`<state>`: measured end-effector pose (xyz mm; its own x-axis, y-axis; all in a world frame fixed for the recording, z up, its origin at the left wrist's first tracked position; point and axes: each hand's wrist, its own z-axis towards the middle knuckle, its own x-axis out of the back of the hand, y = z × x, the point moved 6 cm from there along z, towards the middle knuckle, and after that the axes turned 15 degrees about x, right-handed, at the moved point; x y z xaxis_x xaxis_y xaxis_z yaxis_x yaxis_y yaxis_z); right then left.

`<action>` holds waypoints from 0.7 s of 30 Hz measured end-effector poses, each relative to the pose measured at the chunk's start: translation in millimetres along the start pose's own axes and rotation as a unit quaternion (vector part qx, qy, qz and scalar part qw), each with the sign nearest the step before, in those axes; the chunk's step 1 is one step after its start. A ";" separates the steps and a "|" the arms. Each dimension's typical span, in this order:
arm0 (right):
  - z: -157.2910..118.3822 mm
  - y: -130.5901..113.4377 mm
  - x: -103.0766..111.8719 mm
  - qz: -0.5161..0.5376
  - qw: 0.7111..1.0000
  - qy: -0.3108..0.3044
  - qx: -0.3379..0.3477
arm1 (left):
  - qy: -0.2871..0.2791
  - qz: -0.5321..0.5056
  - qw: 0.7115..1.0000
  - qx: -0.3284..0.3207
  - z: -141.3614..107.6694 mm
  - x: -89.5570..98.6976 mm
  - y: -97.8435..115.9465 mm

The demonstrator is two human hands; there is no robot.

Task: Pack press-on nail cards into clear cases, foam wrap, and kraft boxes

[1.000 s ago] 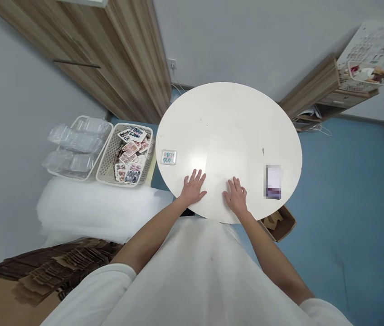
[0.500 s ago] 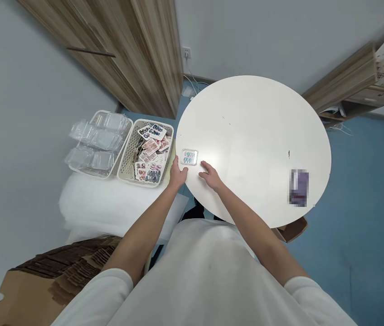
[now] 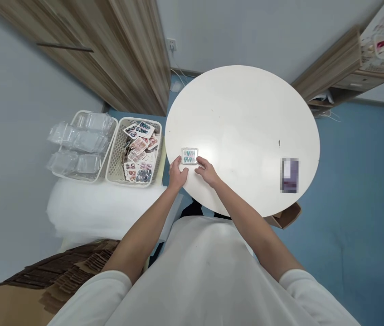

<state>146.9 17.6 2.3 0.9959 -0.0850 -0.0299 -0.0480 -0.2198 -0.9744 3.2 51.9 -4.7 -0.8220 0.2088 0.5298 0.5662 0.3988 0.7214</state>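
A small clear plastic case (image 3: 189, 156) with rows of teal and pale press-on nails is near the left edge of the round white table (image 3: 242, 117). My left hand (image 3: 177, 174) has its fingertips against the case's left side, its thumb apart below. From the other side, the fingers of my right hand (image 3: 207, 173) meet the right edge, so the case is held between both hands. Whether it touches the tabletop or is slightly raised, I cannot tell.
Left of the table, a white basket (image 3: 110, 170) holds many cards of press-on nails. Beside it another basket (image 3: 107, 159) is heaped with clear plastic cases. White wrap (image 3: 99, 206) and flattened cardboard (image 3: 18, 296) lie nearer me. A blurred purple item (image 3: 290, 175) lies on the table's right.
My right hand has closed in from a small gap to the case's right edge. Relative to the table, the case has shifted rightward and slightly toward me. The whole view has also shifted.
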 end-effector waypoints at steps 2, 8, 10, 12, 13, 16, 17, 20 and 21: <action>-14.3 -1.7 19.2 -0.009 1.000 0.011 0.016 | -0.017 -0.004 1.000 -0.021 -11.2 -13.9 7.7; -83.8 1.6 100.8 -0.041 0.998 0.049 0.027 | -0.128 0.039 0.988 -0.076 -66.4 -76.4 28.6; -108.3 7.2 126.7 -0.041 0.997 0.055 0.023 | -0.166 0.051 0.982 -0.081 -87.4 -96.7 33.9; -127.9 13.7 148.4 -0.034 0.997 0.060 0.021 | -0.198 0.058 0.976 -0.075 -105.6 -114.7 38.4; -135.3 17.2 157.4 -0.032 0.997 0.062 0.018 | -0.209 0.062 0.973 -0.072 -113.1 -122.5 40.4; -147.7 26.5 177.6 -0.033 0.997 0.063 0.013 | -0.221 0.067 0.971 -0.064 -129.3 -140.7 45.8; -149.2 29.2 182.3 -0.034 0.997 0.061 0.014 | -0.220 0.068 0.971 -0.061 -132.9 -145.3 46.9; -149.9 36.9 191.1 -0.035 0.998 0.043 0.025 | -0.208 0.076 0.974 -0.051 -141.0 -155.6 46.7; -149.9 39.6 192.5 -0.035 0.998 0.034 0.029 | -0.202 0.079 0.975 -0.047 -143.4 -158.0 45.5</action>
<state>325.3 -153.2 -8.6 0.9891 -0.1375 0.0522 0.0283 -0.1704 -0.9850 167.6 -90.9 8.4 -0.6701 0.6038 0.4318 0.6752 0.2543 0.6924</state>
